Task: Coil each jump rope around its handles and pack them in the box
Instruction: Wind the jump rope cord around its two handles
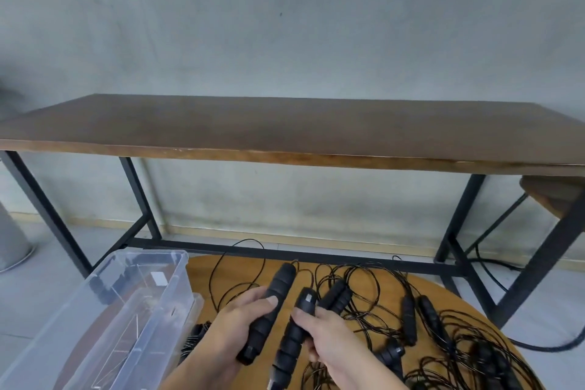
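Nearby, loose ropes [443,329] tangle beside the clear box [104,304] under a bench [285,127].

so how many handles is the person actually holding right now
2. The left hand grips one black handle; the right hand grips another handle beside it. More handles lie loose on the round table, some partly hidden among tangled ropes.

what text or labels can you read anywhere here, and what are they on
No text can be read in this view.
White sticker inside the clear box: too blurred to tell if it carries print.
Pale patch on the handle in the right hand: blurred, unreadable.
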